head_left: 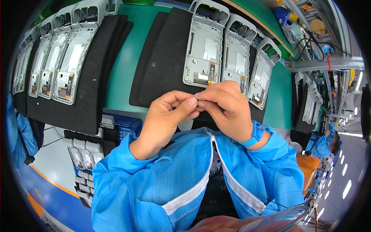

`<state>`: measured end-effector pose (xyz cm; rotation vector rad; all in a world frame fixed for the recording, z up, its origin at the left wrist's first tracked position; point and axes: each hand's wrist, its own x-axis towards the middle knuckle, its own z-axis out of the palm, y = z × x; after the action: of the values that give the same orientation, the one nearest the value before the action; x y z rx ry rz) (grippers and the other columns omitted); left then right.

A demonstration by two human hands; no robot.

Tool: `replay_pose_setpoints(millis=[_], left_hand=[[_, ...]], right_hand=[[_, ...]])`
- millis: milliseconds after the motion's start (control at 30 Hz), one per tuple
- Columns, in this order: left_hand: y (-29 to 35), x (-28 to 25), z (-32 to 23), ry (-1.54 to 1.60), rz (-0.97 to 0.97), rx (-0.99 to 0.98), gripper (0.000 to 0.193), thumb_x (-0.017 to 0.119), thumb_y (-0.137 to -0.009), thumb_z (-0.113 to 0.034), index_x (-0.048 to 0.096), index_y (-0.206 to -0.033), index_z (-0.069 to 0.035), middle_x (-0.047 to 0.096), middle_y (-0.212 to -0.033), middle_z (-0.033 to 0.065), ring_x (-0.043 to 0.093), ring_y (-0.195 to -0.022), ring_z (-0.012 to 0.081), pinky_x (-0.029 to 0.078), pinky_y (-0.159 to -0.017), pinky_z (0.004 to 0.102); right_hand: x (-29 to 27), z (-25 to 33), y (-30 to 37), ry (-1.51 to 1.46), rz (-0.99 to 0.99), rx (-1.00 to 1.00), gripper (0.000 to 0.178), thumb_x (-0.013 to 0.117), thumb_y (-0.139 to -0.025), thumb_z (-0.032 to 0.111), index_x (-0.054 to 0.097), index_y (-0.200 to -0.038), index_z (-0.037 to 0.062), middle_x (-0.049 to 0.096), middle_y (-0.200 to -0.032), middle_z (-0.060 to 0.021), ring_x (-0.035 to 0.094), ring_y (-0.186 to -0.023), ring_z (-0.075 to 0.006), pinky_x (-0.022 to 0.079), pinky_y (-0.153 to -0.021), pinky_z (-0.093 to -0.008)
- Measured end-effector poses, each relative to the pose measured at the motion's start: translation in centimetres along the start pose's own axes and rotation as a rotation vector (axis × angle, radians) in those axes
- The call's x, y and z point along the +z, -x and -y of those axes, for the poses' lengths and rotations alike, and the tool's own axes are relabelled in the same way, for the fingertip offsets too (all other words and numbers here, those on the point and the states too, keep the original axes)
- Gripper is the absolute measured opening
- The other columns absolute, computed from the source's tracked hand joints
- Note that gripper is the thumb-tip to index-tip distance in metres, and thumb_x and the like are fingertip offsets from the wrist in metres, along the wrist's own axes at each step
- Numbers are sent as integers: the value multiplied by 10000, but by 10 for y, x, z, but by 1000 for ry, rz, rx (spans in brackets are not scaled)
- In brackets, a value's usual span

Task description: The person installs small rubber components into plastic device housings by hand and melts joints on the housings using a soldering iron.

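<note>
My left hand and my right hand meet at the fingertips over the near edge of the bench. Both are closed in a pinch, thumb against forefinger. Whatever they hold, if anything, is too small or hidden to make out. A blue band circles my right wrist. Just beyond the hands lies a grey device housing with a flat panel, a frame-like top end and an orange flex cable at its lower end. A second housing and a third housing lie to its right, partly behind my right hand.
Black foam mats cover parts of the green bench. More grey housings stand in a row at the left. A blue crate and a rack of grey parts sit below the bench. A metal frame rises at right.
</note>
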<state>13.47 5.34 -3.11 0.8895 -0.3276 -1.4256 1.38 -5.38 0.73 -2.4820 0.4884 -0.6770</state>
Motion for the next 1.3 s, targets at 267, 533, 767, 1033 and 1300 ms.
replay_pose_setpoints(millis=[267,533,767,1033,1300], left_hand=[[7,0,-15,-157,-75,-48,227,500,-875,-185,576,-953,14,612,-837,70,586,-785,113,476,-701,217],[-5,-9,-18,-862,-330,470,217,506,-859,-173,591,-943,8,579,-712,98,531,-602,137,411,-549,257],[-25,-7,-18,-985,-356,548,189,511,-847,-154,597,-919,-2,591,-757,135,560,-620,216,432,-569,282],[-28,-9,-14,-936,-409,569,202,501,-857,-173,601,-921,-10,603,-773,137,567,-625,224,437,-570,284],[-28,-8,-15,-959,-426,566,206,503,-852,-175,602,-914,-5,604,-764,147,577,-630,246,441,-571,296]], right_hand=[[-1,-5,-10,-20,121,41,86,634,-703,113,619,-780,78,558,-754,-34,530,-736,-201,336,-712,-318],[22,-24,-22,66,47,158,39,638,-706,123,648,-725,91,529,-709,-13,509,-745,-183,293,-724,-319],[23,-10,-31,252,48,32,28,591,-652,49,609,-655,70,498,-708,-28,490,-744,-205,306,-719,-328],[23,-2,-38,429,133,-105,58,554,-572,16,565,-626,35,463,-726,-78,466,-757,-226,329,-739,-339],[35,12,-18,668,144,-233,110,518,-654,76,591,-699,6,474,-750,-67,458,-757,-206,353,-738,-356]])
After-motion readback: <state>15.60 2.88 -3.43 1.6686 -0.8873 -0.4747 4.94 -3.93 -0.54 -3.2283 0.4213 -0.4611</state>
